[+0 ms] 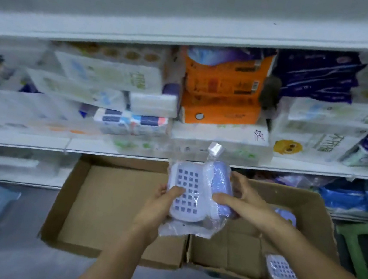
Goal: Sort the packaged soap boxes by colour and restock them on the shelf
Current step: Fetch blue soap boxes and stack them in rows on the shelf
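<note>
Soap boxes: shelf [126, 153] above, carton [84, 198] below holding two more [281, 269]. Both hands, left [155, 210] and right [244, 200], curl their fingers around a wrapped purple pack [192, 195] over the carton. Slick wrap could slip, dropping it.

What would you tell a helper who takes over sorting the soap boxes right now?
Left hand and right hand both grip one plastic-wrapped purple soap box above the open cardboard carton.
Two more purple soap boxes lie in the carton's right half: one near the front, one partly hidden behind the right wrist.
Done: cannot tell; no soap boxes visible on the shelf.
Left: shelve the held box, then those two.
</note>
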A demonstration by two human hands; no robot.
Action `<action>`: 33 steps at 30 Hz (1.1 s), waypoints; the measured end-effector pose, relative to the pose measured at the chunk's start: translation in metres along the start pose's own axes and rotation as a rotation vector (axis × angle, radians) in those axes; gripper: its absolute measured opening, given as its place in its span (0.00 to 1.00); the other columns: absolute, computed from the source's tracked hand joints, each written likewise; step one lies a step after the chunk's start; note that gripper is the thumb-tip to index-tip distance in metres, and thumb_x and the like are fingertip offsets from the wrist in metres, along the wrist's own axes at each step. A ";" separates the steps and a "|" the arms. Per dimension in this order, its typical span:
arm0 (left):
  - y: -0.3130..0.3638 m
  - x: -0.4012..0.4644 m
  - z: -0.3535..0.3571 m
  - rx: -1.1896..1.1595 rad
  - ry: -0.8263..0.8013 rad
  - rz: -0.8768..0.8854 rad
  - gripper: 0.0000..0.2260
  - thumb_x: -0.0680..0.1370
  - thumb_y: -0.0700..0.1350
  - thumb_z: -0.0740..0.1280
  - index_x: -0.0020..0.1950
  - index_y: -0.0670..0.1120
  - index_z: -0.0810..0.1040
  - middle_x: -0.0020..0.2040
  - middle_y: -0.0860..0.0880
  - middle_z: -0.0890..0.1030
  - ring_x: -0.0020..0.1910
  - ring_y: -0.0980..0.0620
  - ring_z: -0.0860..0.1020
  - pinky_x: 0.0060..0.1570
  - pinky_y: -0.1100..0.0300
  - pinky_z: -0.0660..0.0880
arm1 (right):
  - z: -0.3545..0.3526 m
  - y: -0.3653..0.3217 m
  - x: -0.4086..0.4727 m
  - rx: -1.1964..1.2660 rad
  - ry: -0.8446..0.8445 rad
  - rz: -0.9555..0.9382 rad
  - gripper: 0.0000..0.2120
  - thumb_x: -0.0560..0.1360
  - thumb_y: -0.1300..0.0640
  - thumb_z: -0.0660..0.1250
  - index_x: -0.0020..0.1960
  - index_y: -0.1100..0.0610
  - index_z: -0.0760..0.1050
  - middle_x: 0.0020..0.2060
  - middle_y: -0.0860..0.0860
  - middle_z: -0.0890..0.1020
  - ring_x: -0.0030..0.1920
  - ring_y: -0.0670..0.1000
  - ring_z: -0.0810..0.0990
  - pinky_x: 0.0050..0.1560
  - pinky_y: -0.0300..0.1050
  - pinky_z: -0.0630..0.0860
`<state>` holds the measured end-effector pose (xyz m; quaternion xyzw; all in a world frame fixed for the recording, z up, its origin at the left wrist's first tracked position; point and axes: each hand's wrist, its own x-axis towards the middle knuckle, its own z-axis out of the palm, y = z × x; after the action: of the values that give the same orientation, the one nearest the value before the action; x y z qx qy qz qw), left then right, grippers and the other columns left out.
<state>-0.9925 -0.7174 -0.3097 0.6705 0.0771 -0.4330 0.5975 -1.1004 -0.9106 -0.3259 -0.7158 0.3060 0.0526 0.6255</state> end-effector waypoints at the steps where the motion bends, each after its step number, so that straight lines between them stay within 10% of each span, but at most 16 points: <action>1: 0.007 -0.009 -0.019 -0.011 0.004 0.010 0.12 0.77 0.46 0.69 0.59 0.47 0.76 0.47 0.47 0.86 0.39 0.52 0.84 0.32 0.62 0.77 | 0.016 -0.015 0.000 -0.020 -0.019 -0.008 0.47 0.59 0.38 0.77 0.71 0.47 0.60 0.64 0.45 0.74 0.58 0.45 0.78 0.49 0.49 0.82; 9: 0.061 -0.078 -0.217 -0.083 0.035 0.181 0.17 0.77 0.46 0.69 0.64 0.44 0.72 0.49 0.45 0.85 0.42 0.50 0.85 0.35 0.59 0.79 | 0.200 -0.142 -0.006 -0.081 -0.060 -0.137 0.30 0.69 0.48 0.75 0.66 0.45 0.64 0.57 0.45 0.76 0.52 0.48 0.80 0.37 0.41 0.77; 19: 0.119 -0.137 -0.416 -0.397 -0.290 0.246 0.26 0.80 0.60 0.61 0.70 0.44 0.74 0.68 0.39 0.76 0.68 0.40 0.73 0.73 0.40 0.62 | 0.381 -0.274 -0.018 -0.104 -0.186 -0.297 0.37 0.69 0.44 0.75 0.73 0.45 0.63 0.58 0.49 0.77 0.50 0.49 0.83 0.47 0.49 0.82; 33: 0.214 -0.137 -0.503 -0.518 0.002 0.368 0.25 0.67 0.55 0.74 0.61 0.46 0.78 0.53 0.39 0.84 0.53 0.38 0.81 0.48 0.38 0.79 | 0.443 -0.421 0.041 -0.225 -0.137 -0.517 0.29 0.67 0.46 0.78 0.62 0.50 0.68 0.54 0.48 0.78 0.48 0.45 0.80 0.39 0.41 0.79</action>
<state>-0.6979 -0.2825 -0.1055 0.4993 0.0629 -0.2829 0.8165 -0.7191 -0.5021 -0.0751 -0.8297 0.0626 -0.0269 0.5541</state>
